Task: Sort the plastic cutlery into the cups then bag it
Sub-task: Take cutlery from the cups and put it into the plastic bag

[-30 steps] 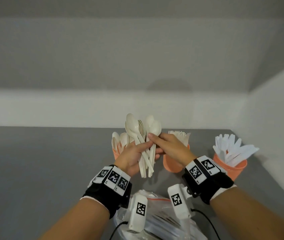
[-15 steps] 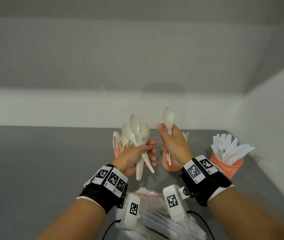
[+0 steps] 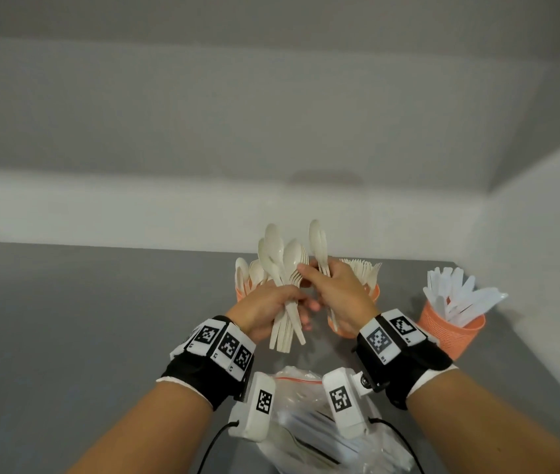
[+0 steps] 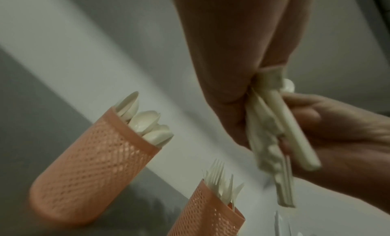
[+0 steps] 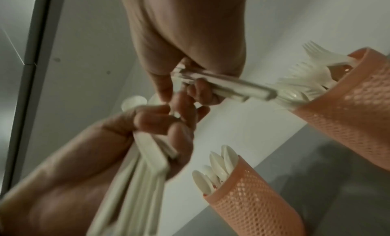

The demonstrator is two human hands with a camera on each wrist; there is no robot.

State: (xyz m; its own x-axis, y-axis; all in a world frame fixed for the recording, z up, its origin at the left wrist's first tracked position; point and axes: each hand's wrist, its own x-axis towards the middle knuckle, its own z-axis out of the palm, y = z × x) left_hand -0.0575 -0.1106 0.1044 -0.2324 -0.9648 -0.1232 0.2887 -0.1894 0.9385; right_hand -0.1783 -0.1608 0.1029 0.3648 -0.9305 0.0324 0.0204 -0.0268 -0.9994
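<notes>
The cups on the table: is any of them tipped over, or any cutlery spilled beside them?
Nothing stands out. The spoon cup, fork cup and knife cup stand upright, cutlery inside; none lies beside them.

Bag (image 3: 309, 436) contents blurred, partly cut off

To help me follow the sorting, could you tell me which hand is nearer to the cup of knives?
Right. The right hand is just left of the cup of knives; the left hand is farther left, beyond it.
</notes>
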